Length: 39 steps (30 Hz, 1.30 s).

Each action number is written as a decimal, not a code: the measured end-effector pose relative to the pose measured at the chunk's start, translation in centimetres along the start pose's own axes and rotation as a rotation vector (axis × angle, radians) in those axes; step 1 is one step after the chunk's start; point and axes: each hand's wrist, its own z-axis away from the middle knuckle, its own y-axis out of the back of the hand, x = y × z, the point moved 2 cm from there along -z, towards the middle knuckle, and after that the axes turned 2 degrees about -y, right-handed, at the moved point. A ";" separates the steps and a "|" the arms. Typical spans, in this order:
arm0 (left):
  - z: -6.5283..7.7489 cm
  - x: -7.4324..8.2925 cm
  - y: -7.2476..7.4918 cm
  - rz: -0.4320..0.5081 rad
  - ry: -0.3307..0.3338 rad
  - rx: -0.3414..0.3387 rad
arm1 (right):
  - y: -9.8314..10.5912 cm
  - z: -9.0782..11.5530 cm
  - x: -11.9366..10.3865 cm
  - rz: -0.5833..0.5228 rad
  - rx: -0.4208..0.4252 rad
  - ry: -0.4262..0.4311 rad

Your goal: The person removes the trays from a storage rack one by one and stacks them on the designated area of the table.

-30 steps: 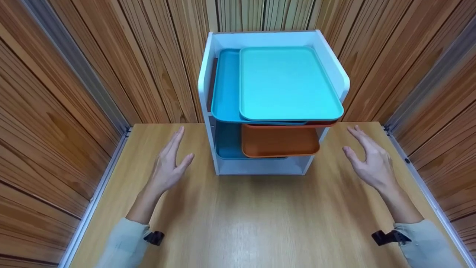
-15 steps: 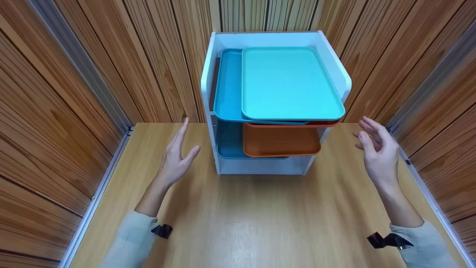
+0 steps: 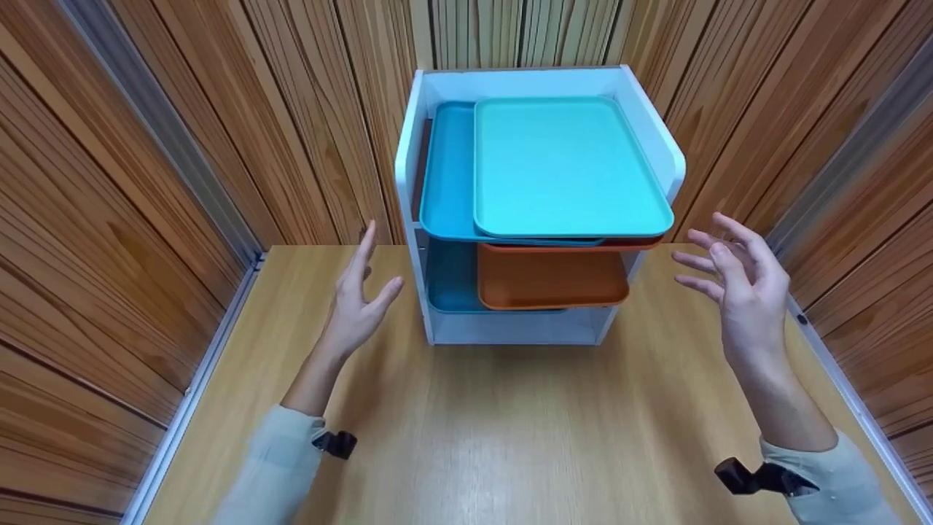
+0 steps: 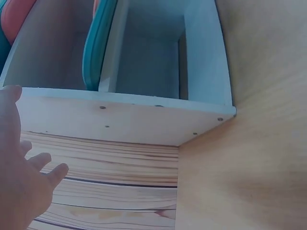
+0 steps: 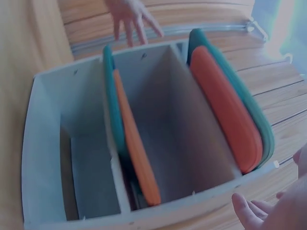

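A white shelf unit (image 3: 510,329) stands between my hands. Its top holds a turquoise tray (image 3: 568,168) lying over a blue tray (image 3: 446,175), and the rim of a red-orange tray (image 3: 645,243) peeks out beneath. On the shelf below, an orange tray (image 3: 552,277) overlaps a darker blue tray (image 3: 452,275). My left hand (image 3: 355,310) hovers left of the unit, thumb apart from its straight fingers. Off the right side, my right hand (image 3: 754,299) is raised with fingers spread and slightly bent. Both hands are apart from the unit and hold nothing.
The wooden table (image 3: 503,437) extends in front of the unit. Wood-patterned walls (image 3: 299,124) enclose the back and sides, with metal rails (image 3: 186,408) along the table's edges. The unit's bottom compartment (image 5: 86,143) shows bare inside in the right wrist view.
My left hand has shifted right and slightly forward, nearer the unit. The right hand has turned and risen, and its fingers have spread. The trays stay in place.
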 end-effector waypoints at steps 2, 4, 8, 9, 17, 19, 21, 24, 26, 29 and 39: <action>-0.1 0.0 -0.2 0.043 0.015 0.009 | 0.0 0.1 -0.3 -0.059 -0.028 -0.042; -0.1 -0.1 -0.3 0.078 0.032 0.015 | 0.0 0.3 -0.5 -0.106 -0.049 -0.078; -0.1 0.1 -0.8 0.119 0.049 0.018 | -0.1 0.7 -1.0 -0.154 -0.080 -0.111; -0.2 0.2 -0.9 0.119 0.048 0.018 | -0.2 0.7 -1.2 -0.166 -0.090 -0.114; -1.1 0.5 -1.9 0.117 0.020 0.052 | -0.8 0.8 -2.1 -0.230 -0.146 -0.132; -1.2 0.5 -2.1 0.121 0.017 0.073 | -1.0 0.7 -2.3 -0.224 -0.147 -0.138; -1.2 0.6 -2.2 0.125 0.005 0.088 | -1.1 0.7 -2.4 -0.224 -0.147 -0.142; -1.5 0.9 -2.4 0.132 -0.029 0.098 | -1.1 0.6 -2.5 -0.225 -0.148 -0.146; -1.8 1.0 -2.5 0.137 -0.048 0.094 | -1.1 0.6 -2.5 -0.232 -0.153 -0.149; -2.2 1.1 -2.7 0.154 -0.048 0.081 | -1.1 0.5 -2.4 -0.255 -0.161 -0.150; -2.7 0.7 -3.0 0.212 -0.008 0.049 | -1.2 0.2 -2.7 -0.274 -0.181 -0.152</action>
